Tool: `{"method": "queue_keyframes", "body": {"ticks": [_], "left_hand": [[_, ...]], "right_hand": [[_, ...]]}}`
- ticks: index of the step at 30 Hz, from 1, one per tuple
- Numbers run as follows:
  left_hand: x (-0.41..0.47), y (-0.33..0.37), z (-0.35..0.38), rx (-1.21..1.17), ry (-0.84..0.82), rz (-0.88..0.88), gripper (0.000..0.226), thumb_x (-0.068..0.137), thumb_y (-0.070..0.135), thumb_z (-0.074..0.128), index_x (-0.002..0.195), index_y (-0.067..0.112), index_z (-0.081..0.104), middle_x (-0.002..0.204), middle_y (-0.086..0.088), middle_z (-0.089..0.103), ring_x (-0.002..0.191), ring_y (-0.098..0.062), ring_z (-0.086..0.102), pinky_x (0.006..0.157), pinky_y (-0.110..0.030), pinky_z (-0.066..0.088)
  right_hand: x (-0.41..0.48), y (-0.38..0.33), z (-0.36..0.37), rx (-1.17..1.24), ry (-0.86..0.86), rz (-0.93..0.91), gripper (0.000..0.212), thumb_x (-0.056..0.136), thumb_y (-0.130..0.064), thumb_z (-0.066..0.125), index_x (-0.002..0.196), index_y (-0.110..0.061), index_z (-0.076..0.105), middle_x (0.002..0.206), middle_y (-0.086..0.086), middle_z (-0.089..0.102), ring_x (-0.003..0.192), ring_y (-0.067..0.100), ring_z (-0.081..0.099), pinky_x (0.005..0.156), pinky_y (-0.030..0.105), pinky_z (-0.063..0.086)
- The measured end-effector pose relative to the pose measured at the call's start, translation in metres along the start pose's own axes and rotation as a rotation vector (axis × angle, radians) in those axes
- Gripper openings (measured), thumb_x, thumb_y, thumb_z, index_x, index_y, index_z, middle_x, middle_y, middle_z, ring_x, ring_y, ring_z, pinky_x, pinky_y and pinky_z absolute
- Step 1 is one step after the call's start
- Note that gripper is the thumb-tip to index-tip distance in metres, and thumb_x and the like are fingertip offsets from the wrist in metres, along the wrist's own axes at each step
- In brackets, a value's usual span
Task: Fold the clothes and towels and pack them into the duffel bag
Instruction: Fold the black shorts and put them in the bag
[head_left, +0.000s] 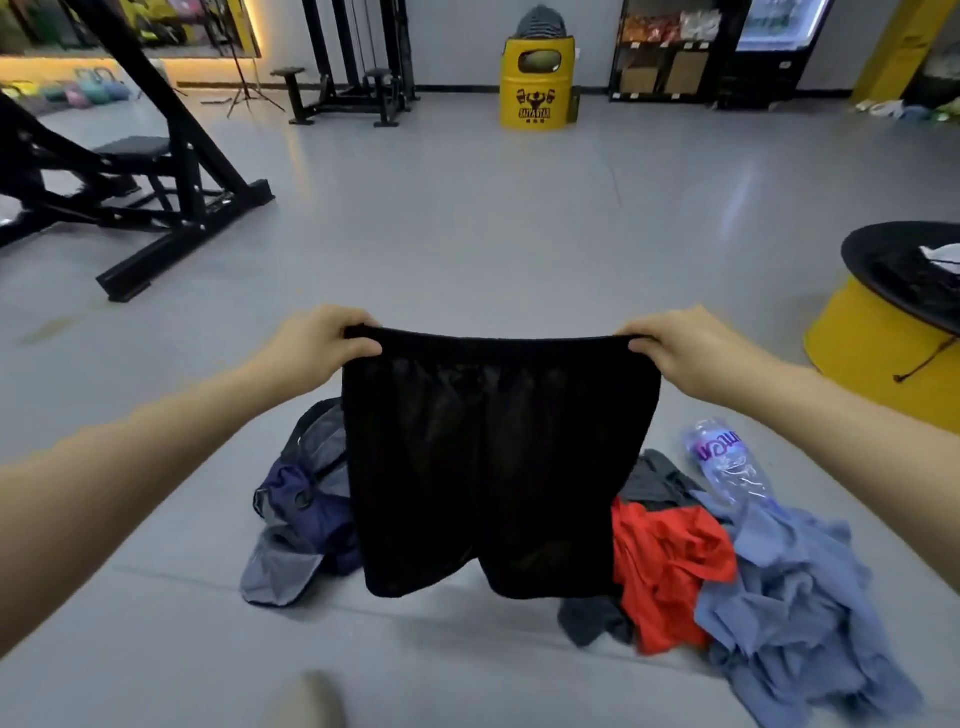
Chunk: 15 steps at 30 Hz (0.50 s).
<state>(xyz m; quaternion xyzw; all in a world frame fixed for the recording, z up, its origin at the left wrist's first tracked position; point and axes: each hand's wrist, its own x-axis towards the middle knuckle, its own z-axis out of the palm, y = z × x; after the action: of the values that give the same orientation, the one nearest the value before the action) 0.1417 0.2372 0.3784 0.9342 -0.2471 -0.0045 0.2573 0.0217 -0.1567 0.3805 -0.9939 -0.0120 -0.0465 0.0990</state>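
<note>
The grey floor carries a slumped navy-and-grey bag on the left. To its right lies a heap of clothes: a red top touching a blue shirt and dark grey cloth. 1 clear bottle lies at the heap's far edge.

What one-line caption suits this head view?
Left hand and right hand hold black shorts up by the waistband in front of the duffel bag and unfolded clothes.
</note>
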Motion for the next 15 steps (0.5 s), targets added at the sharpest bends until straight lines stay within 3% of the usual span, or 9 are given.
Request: {"method": "queue_keyframes", "body": {"ticks": [3,7,9,12,15], "left_hand": [[0.033,-0.014,0.028,-0.041,0.039,-0.087,0.008,0.091,0.020,0.071,0.091,0.027,0.067,0.072,0.011,0.060,0.071,-0.013,0.055,0.061,-0.014,0.037],[0.060,-0.013,0.038,-0.085,0.203,-0.044,0.008,0.089,0.022,0.072,0.097,0.022,0.070,0.082,0.002,0.063,0.080,-0.016,0.056,0.069,-0.017,0.039],[0.054,-0.012,0.041,-0.073,0.248,0.013,0.009,0.088,0.022,0.073,0.096,0.021,0.069,0.085,0.003,0.062,0.073,-0.010,0.053,0.068,-0.016,0.037],[0.020,-0.030,0.066,-0.023,0.191,0.133,0.011,0.085,0.016,0.077,0.091,0.018,0.068,0.079,0.005,0.061,0.068,-0.009,0.053,0.068,-0.028,0.043],[-0.029,-0.070,0.128,-0.008,0.055,0.199,0.025,0.082,0.011,0.080,0.087,0.029,0.062,0.082,0.018,0.057,0.078,-0.015,0.053,0.072,-0.036,0.045]], "right_hand": [[0.028,0.009,0.036,-0.022,0.096,0.044,0.028,0.102,-0.018,0.046,0.118,-0.025,0.069,0.106,0.007,0.074,0.103,0.037,0.064,0.087,0.045,0.050],[0.044,0.018,0.052,0.064,0.386,0.087,0.027,0.101,-0.021,0.046,0.118,-0.025,0.067,0.110,0.007,0.073,0.101,0.038,0.065,0.084,0.048,0.052],[0.029,0.018,0.061,0.131,0.494,0.063,0.026,0.100,-0.018,0.046,0.116,-0.022,0.066,0.113,0.006,0.071,0.103,0.035,0.064,0.085,0.048,0.052],[-0.020,0.012,0.103,0.231,0.541,0.025,0.021,0.098,-0.007,0.052,0.113,-0.014,0.066,0.107,0.005,0.070,0.097,0.027,0.063,0.083,0.038,0.049],[-0.083,0.003,0.183,0.299,0.440,0.043,0.023,0.095,-0.009,0.052,0.112,-0.010,0.068,0.109,0.001,0.070,0.101,0.017,0.062,0.089,0.020,0.042]]}}
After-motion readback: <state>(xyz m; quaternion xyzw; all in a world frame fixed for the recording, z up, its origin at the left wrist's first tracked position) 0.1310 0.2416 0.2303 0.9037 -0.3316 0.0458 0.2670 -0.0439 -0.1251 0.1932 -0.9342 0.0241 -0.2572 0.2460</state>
